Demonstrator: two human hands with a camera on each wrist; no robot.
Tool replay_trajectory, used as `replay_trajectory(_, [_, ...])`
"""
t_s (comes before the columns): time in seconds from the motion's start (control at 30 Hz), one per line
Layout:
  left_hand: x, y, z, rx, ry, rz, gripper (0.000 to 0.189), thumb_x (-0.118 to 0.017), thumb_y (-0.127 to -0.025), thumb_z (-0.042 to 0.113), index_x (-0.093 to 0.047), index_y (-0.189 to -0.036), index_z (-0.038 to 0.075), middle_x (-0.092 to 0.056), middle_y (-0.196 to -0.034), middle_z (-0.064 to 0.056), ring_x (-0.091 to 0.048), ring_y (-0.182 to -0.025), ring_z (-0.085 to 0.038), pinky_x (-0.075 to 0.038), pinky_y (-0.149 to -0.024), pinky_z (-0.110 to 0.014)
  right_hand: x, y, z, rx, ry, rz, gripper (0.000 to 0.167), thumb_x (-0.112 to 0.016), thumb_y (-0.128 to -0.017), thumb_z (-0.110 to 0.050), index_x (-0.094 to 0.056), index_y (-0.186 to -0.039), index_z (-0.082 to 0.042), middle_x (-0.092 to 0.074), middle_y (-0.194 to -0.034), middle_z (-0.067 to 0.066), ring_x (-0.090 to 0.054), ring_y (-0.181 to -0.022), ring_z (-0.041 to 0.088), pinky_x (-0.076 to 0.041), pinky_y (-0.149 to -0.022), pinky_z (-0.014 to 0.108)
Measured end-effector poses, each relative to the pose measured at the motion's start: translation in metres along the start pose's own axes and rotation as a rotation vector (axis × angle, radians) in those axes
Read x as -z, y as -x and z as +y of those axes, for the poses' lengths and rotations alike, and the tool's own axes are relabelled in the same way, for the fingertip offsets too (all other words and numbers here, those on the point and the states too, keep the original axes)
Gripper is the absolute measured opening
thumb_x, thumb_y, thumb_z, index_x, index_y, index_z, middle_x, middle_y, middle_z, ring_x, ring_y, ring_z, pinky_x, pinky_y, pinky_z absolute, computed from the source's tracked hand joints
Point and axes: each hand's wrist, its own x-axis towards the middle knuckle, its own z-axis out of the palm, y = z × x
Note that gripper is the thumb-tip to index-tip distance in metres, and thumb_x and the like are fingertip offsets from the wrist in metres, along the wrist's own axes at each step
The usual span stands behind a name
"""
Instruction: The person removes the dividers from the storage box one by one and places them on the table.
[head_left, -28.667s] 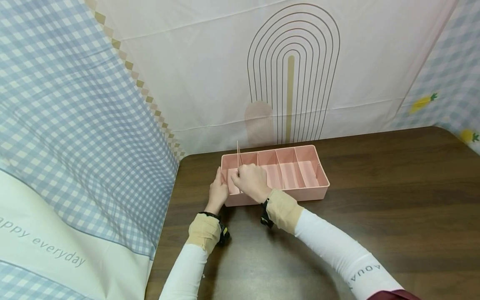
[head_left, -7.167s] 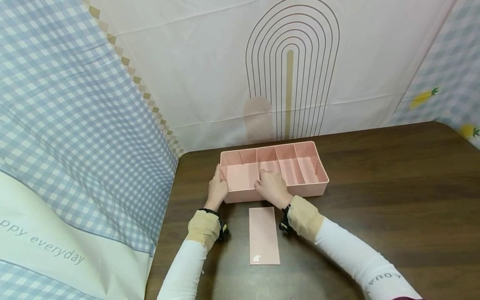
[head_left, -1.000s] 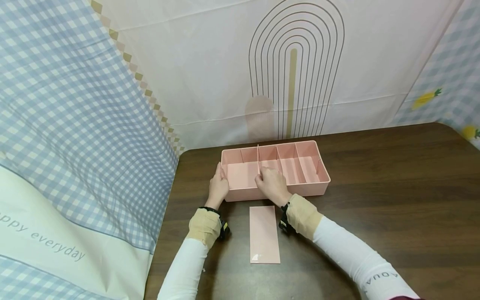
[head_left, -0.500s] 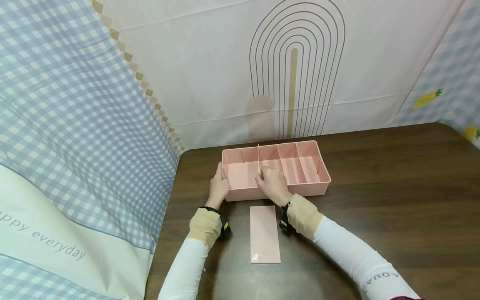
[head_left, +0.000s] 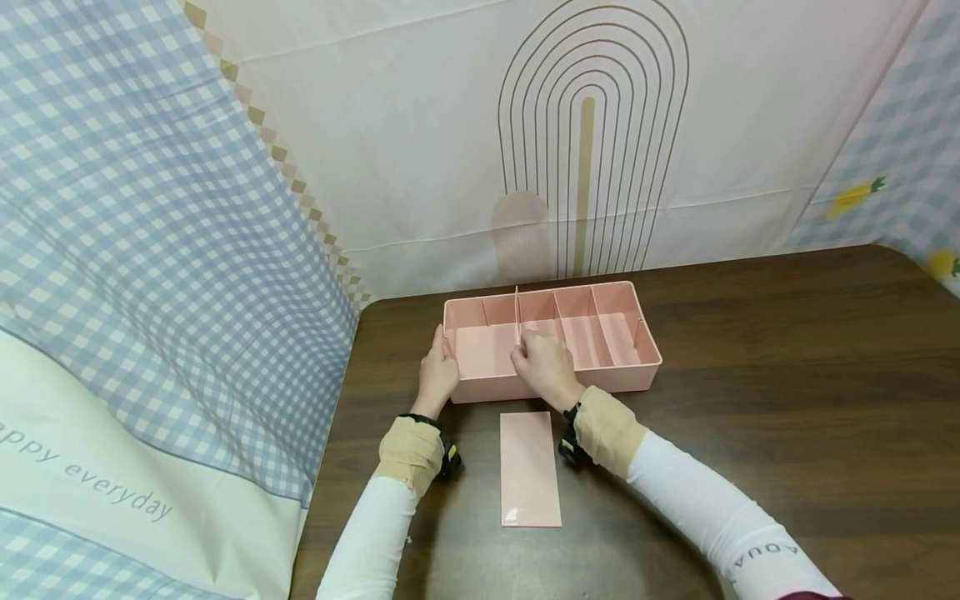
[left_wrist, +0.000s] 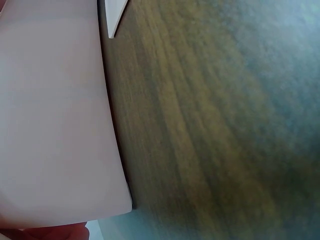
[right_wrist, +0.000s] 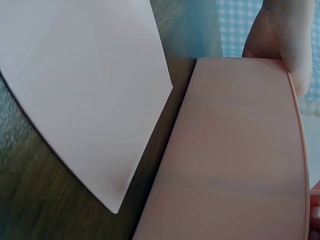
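At centre of the frame, on a brown table (head_left: 787, 375), a pink box (head_left: 615, 381) with 3 upright dividers and 4 compartments, the leftmost the widest. Set just short of the table's far edge, and near the table's edge at left. From the box's right end, a broad run of wood out to the rounded corner at upper right. In front, just a narrow strip between the box and a flat pink panel (head_left: 529, 471) at lower centre, then more wood down to the bottom of the frame.

Gripped by the left hand (head_left: 437, 379): the box's left end wall. Pinched in the right hand (head_left: 547, 362): the leftmost divider (head_left: 517, 310), standing slightly above the back rim; probably between thumb and forefinger, with the contact mostly hidden behind the knuckles.

Readable at lower right, in dark letters on the white sleeve (head_left: 697, 500): "AQUA". At lower left, on a pale band of the checked cloth (head_left: 187, 208): "appy everyday", with the start cut off by the frame.
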Motion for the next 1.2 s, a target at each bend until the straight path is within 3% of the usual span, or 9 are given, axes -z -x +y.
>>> replay_trajectory(1.2, [0.0013,0.0021,0.0018,-0.003,0.015,-0.004,0.046,-0.022,-0.098,0.022,-0.015,-0.143,0.013,-0.029,-0.142,-0.013,-0.031,-0.129,-0.029,-0.027,-0.105,-0.043,0.0076,-0.0037,-0.003,0.001,-0.025,-0.001,0.027,-0.051,-0.078,-0.008,-0.039,-0.054,-0.012,-0.033,-0.046,-0.004,-0.032,-0.044,0.013,-0.024,-0.043,0.023])
